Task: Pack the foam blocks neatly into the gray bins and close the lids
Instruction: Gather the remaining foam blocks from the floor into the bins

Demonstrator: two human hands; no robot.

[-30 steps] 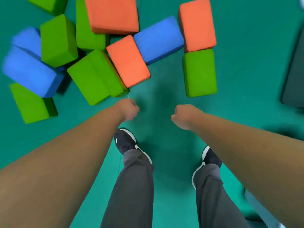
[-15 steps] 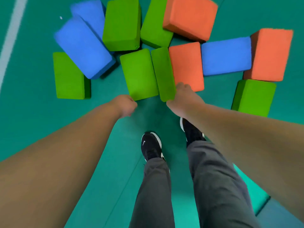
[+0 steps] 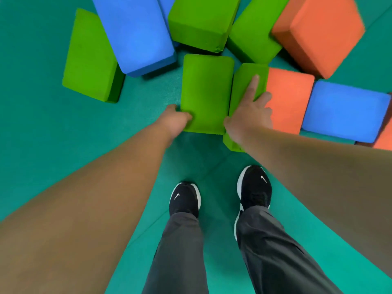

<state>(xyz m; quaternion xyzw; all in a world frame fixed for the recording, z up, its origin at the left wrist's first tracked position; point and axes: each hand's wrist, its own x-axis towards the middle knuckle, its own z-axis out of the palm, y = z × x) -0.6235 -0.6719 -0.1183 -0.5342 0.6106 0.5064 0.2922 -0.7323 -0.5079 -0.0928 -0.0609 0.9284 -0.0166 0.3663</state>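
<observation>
- Foam blocks (image 3: 201, 20) in green, blue and orange lie in a loose heap on the floor mat (image 3: 53, 128), just ahead of the shoes (image 3: 185, 198). That is the head view, the only one I have. No gray bin shows in it, so I cannot tell where the carry will end.
- I have the left hand (image 3: 176, 122) gripping the near left corner of the flat green block (image 3: 206, 90). Its fingers curl at the near edge, and their tips are hidden from me.
- The right hand (image 3: 250, 115) lies on the narrow green block (image 3: 241, 81), which stands on its edge touching the flat one.
- Its fingers (image 3: 255, 83) are spread. The forefinger lies straight along the top, another reaches toward the orange block (image 3: 290, 98) beside it, and the thumb sits at the seam between the two green blocks.
- The step in hand, as I judge it, is picking up the two green blocks as a pair.
- To do it well, I would slide the right fingers down between green and orange. Then I would squeeze both blocks together from their outer sides so they lift as one slab.
- Foam gives, so I would press with flat palms rather than fingertips, or the pair may hinge open at the seam.
- The blue block (image 3: 135, 32) lies near the flat one's far left corner, so I would draw the pair toward the feet before raising it.
</observation>
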